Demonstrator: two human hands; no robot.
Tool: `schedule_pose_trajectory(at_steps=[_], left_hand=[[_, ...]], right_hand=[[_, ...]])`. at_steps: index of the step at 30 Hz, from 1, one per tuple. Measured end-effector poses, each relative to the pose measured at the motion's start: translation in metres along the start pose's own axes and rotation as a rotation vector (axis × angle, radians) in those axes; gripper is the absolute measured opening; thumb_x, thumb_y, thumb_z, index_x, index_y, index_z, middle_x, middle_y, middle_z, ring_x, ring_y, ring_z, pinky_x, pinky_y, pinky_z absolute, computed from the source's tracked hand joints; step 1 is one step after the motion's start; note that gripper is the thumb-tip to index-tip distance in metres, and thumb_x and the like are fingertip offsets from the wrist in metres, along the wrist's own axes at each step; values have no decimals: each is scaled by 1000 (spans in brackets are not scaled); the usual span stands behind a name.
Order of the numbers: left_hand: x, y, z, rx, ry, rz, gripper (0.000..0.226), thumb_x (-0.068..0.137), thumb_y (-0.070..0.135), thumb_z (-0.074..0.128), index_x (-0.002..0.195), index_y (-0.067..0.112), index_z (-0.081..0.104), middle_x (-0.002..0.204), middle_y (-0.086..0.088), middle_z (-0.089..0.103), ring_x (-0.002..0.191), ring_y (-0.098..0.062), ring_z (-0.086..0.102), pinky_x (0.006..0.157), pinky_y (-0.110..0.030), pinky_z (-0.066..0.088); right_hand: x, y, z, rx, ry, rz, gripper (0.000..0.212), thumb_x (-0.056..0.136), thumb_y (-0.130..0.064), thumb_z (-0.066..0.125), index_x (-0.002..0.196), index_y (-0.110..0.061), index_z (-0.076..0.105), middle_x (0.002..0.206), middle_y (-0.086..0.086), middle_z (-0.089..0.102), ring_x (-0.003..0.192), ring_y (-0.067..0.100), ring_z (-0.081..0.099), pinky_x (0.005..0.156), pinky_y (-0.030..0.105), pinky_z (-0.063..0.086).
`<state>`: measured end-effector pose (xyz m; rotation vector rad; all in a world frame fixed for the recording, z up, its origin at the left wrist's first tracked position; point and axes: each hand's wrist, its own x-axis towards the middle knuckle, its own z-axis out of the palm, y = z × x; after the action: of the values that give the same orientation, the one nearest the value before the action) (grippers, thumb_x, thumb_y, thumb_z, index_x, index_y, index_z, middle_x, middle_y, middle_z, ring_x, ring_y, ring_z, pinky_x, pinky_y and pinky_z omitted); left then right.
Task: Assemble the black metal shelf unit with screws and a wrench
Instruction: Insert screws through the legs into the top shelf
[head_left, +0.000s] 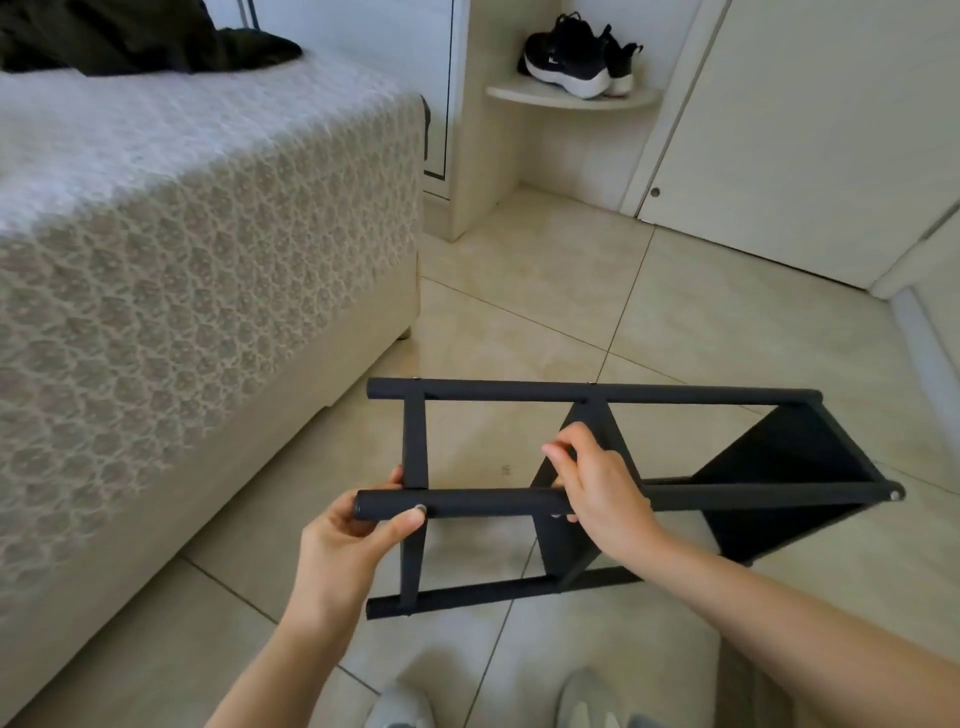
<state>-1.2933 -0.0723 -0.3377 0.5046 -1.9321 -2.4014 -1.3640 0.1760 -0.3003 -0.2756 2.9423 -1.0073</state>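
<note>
- I see the black shelf unit (597, 395) held on its side in the air over the tiled floor (675, 322), just beside the bed (208, 234) — posts running left to right, shelf panels standing on edge.
- It looks close to finished to me. The posts, the cross rails at the left end, a middle panel (561, 545) and an end panel (779, 467) are all joined, and small screw heads (415, 378) show on the far upper post.
- I judge the step in hand to be turning the frame over to check or reach the remaining joints.
- To do that well I would keep both hands on the one post and turn the frame slowly as a single piece, so no joint gets levered.
- I would then look at each screw in turn; any that sits proud wants the wrench. No wrench or loose screw is in view, so I cannot tell where they lie.
- When it goes down on the floor I would lower it gently — painted metal on smooth tile is likely to slide and scuff.
- Left hand (353, 535): closed round the left end of the near post (483, 503), thumb across the front, fingers wrapped behind.
- Right hand (597, 483): curled over the same post at its middle, right where the middle panel meets it. The fingers hook round the post and the forefinger rises against the panel's edge. It holds nothing else.
</note>
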Motion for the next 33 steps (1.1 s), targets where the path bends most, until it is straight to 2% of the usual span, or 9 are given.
schedule_pose_trajectory(at_steps=[3,8,12,14,17,21,25,29,33], left_hand=[[0,-9,-9,19,1,-30,46,56,32,86,97,12,77,111,16,75,100,-2,71,78,-14,53],[-5,-21,-22,59,20,-75,43,59,25,86,99,13,77,109,16,75,97,-2,71,72,-8,54],[-11,-25,-21,67,29,-86,43,60,25,85,101,14,76,107,16,76,98,-1,71,76,-8,53],[-13,-25,-21,90,31,-68,40,62,24,85,100,15,76,106,16,76,98,0,71,79,-10,55],[-13,-25,-23,117,31,-49,30,68,15,85,95,11,75,108,18,75,98,1,70,75,-7,52],[-12,-19,-23,197,21,-28,21,76,3,84,92,8,72,108,20,75,100,0,71,76,-10,53],[-11,-6,-28,517,-42,70,19,81,24,84,94,27,70,100,28,71,96,3,67,80,-11,51],[-8,11,-28,940,-174,156,17,86,50,67,89,36,57,82,10,62,80,-5,58,64,-17,44],[3,25,-28,1251,-367,146,26,90,61,48,85,37,40,83,9,55,71,-9,51,57,-22,33]], right_hand=[[0,2,7,42,-50,31,9,101,-35,46,104,-27,44,74,3,62,68,15,65,54,30,59],[-6,3,14,51,-101,13,13,100,-30,51,102,-18,51,77,2,65,71,7,66,60,30,59],[-9,6,15,-19,-112,-22,18,97,-30,57,103,-13,57,75,5,68,68,14,67,63,28,57],[-9,8,15,-23,-117,-46,15,96,-26,61,100,-12,61,77,-1,70,73,8,68,70,22,54],[-4,8,16,107,-103,8,4,94,-14,63,96,-12,60,80,-7,71,78,-2,68,71,10,52],[-1,6,15,214,-113,58,11,93,-12,65,98,-15,55,82,-5,74,79,2,70,75,16,55],[2,1,17,230,-149,51,11,90,-17,69,91,-17,59,78,-8,76,79,0,70,79,20,54],[10,-12,22,286,-216,-13,5,94,-19,64,91,-15,65,83,-5,75,82,3,70,81,26,58],[20,-23,25,167,-257,-177,19,101,-27,48,95,-14,61,85,-10,68,81,9,65,76,33,54]])
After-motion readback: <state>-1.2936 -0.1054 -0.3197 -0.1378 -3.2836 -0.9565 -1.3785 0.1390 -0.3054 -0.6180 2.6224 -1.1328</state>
